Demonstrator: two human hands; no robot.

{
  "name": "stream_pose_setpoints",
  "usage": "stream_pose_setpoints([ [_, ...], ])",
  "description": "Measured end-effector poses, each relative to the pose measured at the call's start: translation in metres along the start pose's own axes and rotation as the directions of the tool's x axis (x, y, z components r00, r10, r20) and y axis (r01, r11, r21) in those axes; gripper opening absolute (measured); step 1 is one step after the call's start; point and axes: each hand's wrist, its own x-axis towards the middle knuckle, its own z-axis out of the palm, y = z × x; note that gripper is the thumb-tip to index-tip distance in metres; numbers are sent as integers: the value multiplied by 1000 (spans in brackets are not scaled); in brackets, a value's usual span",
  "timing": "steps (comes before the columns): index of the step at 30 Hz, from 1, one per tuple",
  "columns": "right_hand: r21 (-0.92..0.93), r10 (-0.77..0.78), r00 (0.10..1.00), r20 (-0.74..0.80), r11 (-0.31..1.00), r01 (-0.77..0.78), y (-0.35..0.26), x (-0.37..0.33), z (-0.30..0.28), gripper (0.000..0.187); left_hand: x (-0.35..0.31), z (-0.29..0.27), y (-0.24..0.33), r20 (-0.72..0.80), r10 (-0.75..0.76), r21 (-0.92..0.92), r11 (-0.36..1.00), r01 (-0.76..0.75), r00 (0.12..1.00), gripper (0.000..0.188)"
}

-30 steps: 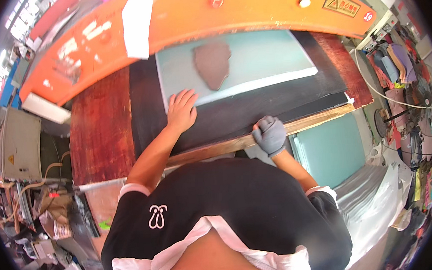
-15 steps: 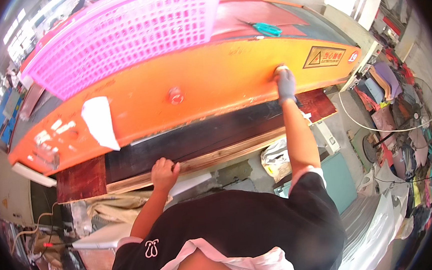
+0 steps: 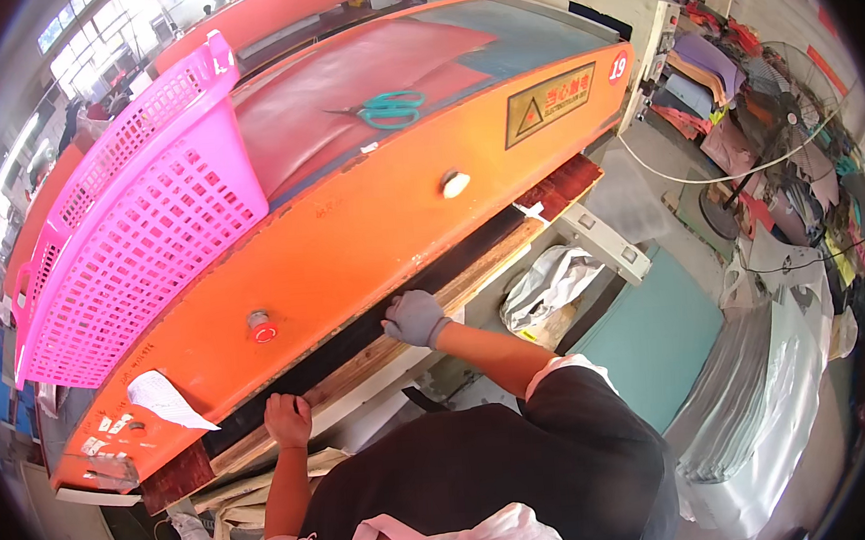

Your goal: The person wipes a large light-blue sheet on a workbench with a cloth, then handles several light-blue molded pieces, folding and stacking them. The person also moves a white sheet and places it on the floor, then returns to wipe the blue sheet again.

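Observation:
A long board with a black top and a wooden front edge lies below the orange beam of a large machine. My bare left hand is at the board's left part, its fingers bent over the black surface by the edge. Farther right, my right hand, in a grey glove, rests on the same board with curled fingertips partly hidden. On the beam's face are a red button and, farther right, a pale round knob. A white paper hangs at its left.
A pink plastic basket and teal-handled scissors sit on top of the machine. To my right are teal sheets, a clear plastic-wrapped stack, a white cable and piled coloured scraps.
My right hand has left the pale knob on the beam and come down to the board. My view has turned and shifted right. Less of the black surface shows in front of the beam.

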Motion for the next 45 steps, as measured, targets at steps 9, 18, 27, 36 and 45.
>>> stream_pose_setpoints([
  [9,-25,122,992,24,992,-121,-4,4,4,36,5,7,7,-4,-181,-123,976,179,983,24],
  [18,-23,-28,987,-156,999,25,-26,-92,-3,33,-65,-40,70,35,-153,-19,988,154,988,20],
  [27,130,157,963,-218,983,-130,-88,-249,-39,25,-179,-121,155,299,-84,-138,982,130,951,19],
  [36,398,207,958,-196,910,-115,-205,-190,-23,68,-274,-165,215,408,-130,-270,928,256,904,23],
  [45,-80,468,841,271,882,-465,-311,-184,-28,96,-272,-172,186,37,-142,-217,965,147,989,51],
])
